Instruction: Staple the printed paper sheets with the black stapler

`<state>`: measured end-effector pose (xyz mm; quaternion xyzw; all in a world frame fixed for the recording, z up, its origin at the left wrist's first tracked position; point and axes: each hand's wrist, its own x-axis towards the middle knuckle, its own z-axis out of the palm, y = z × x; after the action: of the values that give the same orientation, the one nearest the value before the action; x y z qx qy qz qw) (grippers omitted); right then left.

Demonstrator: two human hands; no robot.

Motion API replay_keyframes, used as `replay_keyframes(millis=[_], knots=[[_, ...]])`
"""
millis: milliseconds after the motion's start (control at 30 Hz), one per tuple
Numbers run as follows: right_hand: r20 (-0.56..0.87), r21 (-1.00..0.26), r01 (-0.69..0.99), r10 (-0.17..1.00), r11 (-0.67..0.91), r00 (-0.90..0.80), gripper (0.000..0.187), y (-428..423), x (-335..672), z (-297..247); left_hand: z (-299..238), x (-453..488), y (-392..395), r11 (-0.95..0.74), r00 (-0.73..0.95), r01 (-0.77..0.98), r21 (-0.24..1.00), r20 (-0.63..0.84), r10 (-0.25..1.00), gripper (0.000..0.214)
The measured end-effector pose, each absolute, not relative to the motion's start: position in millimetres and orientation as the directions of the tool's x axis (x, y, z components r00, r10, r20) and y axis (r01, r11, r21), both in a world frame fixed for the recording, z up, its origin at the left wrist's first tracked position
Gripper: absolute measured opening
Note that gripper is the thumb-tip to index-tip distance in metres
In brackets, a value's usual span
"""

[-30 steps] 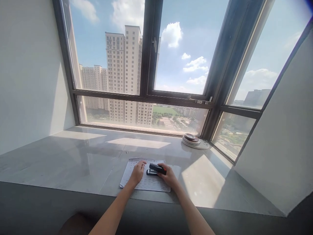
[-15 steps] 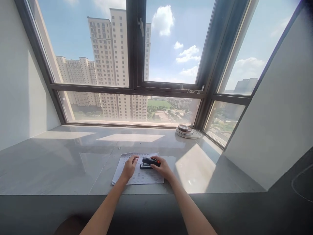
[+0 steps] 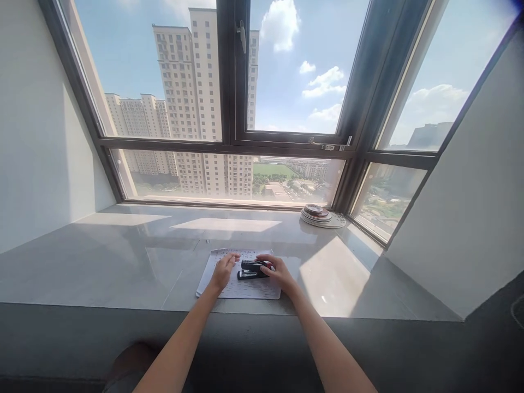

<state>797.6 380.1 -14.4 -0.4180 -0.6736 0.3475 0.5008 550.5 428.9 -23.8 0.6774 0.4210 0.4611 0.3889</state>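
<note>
A printed sheet of paper (image 3: 245,288) lies on the grey stone windowsill (image 3: 123,262), near its front edge. On the sheet sits a black stapler (image 3: 250,269) with a red end. My right hand (image 3: 278,273) is closed over the stapler's rear, fingers wrapped on top. To the stapler's left, my left hand (image 3: 224,269) lies on the paper with its fingers stretched toward the stapler's front.
A stack of round plates (image 3: 321,215) stands at the back right corner of the sill, by the window frame (image 3: 229,144). White walls close in on the left and right. Sunlit patches fall on the sill right of the paper.
The view has shifted slightly, so paper and hands appear a little further right and higher. Both hands stay on the paper and stapler, with my left fingers reaching closer to it.
</note>
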Motion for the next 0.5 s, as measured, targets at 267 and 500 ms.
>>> replay_keyframes(millis=[267,500], knots=[[0.268,-0.945,0.172,0.960,0.279,-0.085,0.039,388,802,-20,-30,552,432,-0.335,0.235,0.216,0.917,0.285,0.929,0.045],[0.264,-0.946,0.172,0.960,0.276,-0.089,0.038,377,801,-8,-35,553,436,-0.332,0.238,0.212,0.919,0.281,0.930,0.045]])
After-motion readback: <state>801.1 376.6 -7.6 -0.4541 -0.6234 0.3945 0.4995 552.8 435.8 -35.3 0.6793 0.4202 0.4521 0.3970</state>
